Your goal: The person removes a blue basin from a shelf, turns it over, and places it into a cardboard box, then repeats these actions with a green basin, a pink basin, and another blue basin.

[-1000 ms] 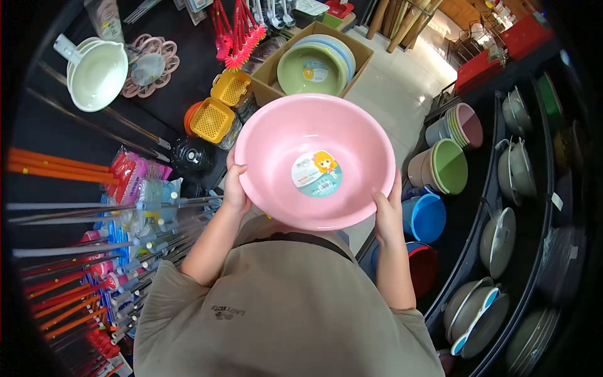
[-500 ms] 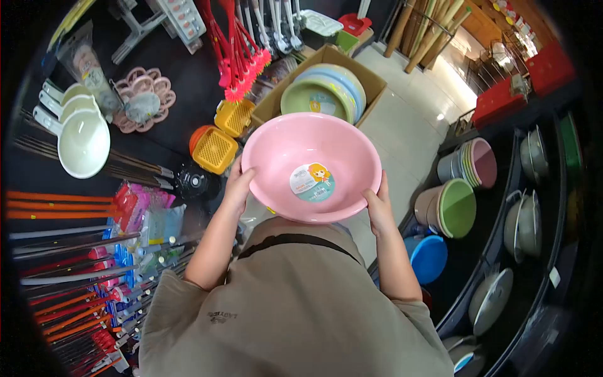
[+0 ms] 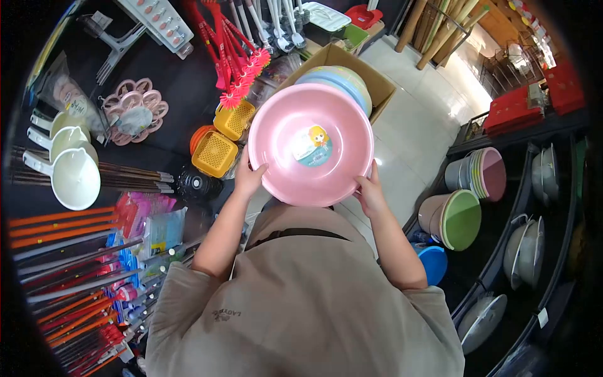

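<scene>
A round pink plastic basin (image 3: 276, 138) is held out in front of my body, its inside facing me. On its bottom is a sticker (image 3: 314, 149) with an orange-haired cartoon figure. My left hand (image 3: 249, 178) grips the lower left rim, thumb over the edge. The lower right rim is in my right hand (image 3: 370, 191), with the thumb inside and the fingers behind. Just beyond the basin, a cardboard box (image 3: 379, 103) holds more basins (image 3: 348, 81) in blue and other pale colours, partly hidden by the pink one.
At left hang white ladles (image 3: 75, 179), yellow baskets (image 3: 215, 154), red brushes (image 3: 229, 56) and many mop poles (image 3: 63, 223). Along the right, a dark shelf holds pot lids (image 3: 524, 251), beside buckets (image 3: 460, 220) and a blue basin (image 3: 432, 264). Wooden poles (image 3: 449, 38) stand at the back.
The pink basin has moved away from my body, toward the box, and tilted to face me more. Both hands moved with it, keeping their hold. It now covers the green basin in the box.
</scene>
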`<state>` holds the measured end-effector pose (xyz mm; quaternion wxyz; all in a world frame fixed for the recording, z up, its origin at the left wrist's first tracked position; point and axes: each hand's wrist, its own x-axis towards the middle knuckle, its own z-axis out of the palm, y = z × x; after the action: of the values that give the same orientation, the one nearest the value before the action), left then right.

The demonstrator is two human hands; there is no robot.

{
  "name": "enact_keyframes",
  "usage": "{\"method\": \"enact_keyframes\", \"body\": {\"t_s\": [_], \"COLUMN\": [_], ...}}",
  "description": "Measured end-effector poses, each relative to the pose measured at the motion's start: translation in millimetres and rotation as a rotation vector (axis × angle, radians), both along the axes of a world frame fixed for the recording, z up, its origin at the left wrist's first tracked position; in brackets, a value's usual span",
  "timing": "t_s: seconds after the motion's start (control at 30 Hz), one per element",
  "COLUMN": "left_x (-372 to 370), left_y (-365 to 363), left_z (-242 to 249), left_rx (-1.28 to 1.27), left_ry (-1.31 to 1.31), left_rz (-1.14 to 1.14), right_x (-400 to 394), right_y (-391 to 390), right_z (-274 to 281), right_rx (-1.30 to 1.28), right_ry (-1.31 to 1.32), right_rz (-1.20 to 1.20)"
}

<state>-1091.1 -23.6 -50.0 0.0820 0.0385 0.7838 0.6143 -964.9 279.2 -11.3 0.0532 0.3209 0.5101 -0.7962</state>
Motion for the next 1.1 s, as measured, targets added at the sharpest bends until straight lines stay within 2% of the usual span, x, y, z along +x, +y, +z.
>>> {"method": "enact_keyframes", "body": {"t_s": [0.13,0.37,0.43,0.5,0.67,0.73,0.8,0.97,1.1], "left_x": [-25.8,-90.9,-103.9,-118.6,-146.7,-149.1,-155.5,-174.6,-190.1], "left_y": [-2.7,-1.0,-1.9,-5.6,-2.4,3.0,9.6,8.7,10.8], "left_z": [-20.1,-56.7,-55.1,-64.1,-90.1,-85.1,-83.0,-74.3,-74.8], "left_rx": [-0.003,-0.094,0.093,0.072,0.081,0.102,0.102,0.050,0.144], "left_ry": [0.017,0.078,-0.091,-0.114,-0.140,-0.164,-0.147,-0.131,-0.132], "left_rz": [-0.063,-0.208,-0.258,-0.276,-0.286,-0.334,-0.378,-0.440,-0.435], "right_x": [-11.3,-42.7,-48.7,-50.7,-38.3,-26.6,-19.2,-36.6,-54.4], "right_y": [-6.4,-28.3,-37.7,-41.9,-73.7,-86.7,-97.3,-112.1,-110.0], "right_z": [-23.9,-55.0,-73.6,-84.7,-80.7,-71.5,-60.0,-55.9,-59.1], "right_rx": [-0.026,0.082,0.126,0.262,0.334,0.325,0.182,0.134,0.183], "right_ry": [-0.026,-0.105,-0.109,-0.043,-0.055,-0.049,-0.178,-0.179,-0.146], "right_rz": [-0.049,-0.225,-0.289,-0.281,-0.310,-0.339,-0.367,-0.445,-0.467]}}
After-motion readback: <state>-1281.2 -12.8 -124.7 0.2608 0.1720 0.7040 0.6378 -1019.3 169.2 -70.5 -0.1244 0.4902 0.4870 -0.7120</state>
